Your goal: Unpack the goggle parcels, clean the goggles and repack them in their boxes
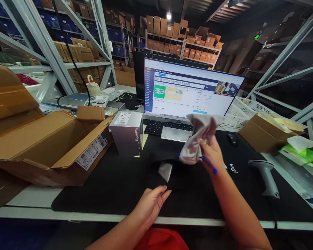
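My right hand (212, 152) grips a crumpled pale grey pouch (195, 146), held up in front of the monitor. A blue pen (210, 165) is in the same hand, slanting out below the fingers. My left hand (153, 201) is low over the black desk mat (114, 194), with thumb and fingers drawn together. Just beyond its fingertips is a blurred dark thing with a whitish patch (165, 172); whether the fingers hold it is unclear. Further back on the left stands a grey box (126, 135) marked "Wakening".
At left lies an open cardboard box (67, 146). A monitor (190, 90) and a keyboard (156, 127) are at the back. On the right are a mouse (232, 139), a barcode scanner (267, 177), another cardboard box (263, 133) and a green tissue pack (297, 154).
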